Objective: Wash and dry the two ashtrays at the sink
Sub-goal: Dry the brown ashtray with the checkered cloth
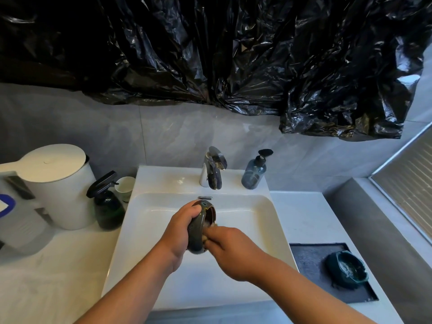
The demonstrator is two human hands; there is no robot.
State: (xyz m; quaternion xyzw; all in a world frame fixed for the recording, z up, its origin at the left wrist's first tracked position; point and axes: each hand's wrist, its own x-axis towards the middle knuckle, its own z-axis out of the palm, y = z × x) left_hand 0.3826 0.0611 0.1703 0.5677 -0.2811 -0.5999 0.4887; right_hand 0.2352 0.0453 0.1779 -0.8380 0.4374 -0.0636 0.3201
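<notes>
Over the white sink (266, 220) my left hand (178, 232) grips a dark round ashtray (198, 228), tipped on its edge with its hollow facing right. My right hand (230, 246) holds a tan scrubbing pad (211, 226) pushed into that hollow; most of the pad is hidden by my fingers. A second ashtray (346, 270), teal green with a notched rim, sits upright on a dark mat (308, 260) on the counter to the right of the sink. No water runs from the chrome tap (214, 169).
A blue soap pump bottle (254, 171) stands right of the tap. Left of the sink are a green spray bottle (107, 206), a white cup (126, 185) and a white lidded bin (56, 183). Black plastic sheeting (233, 54) hangs on the wall above.
</notes>
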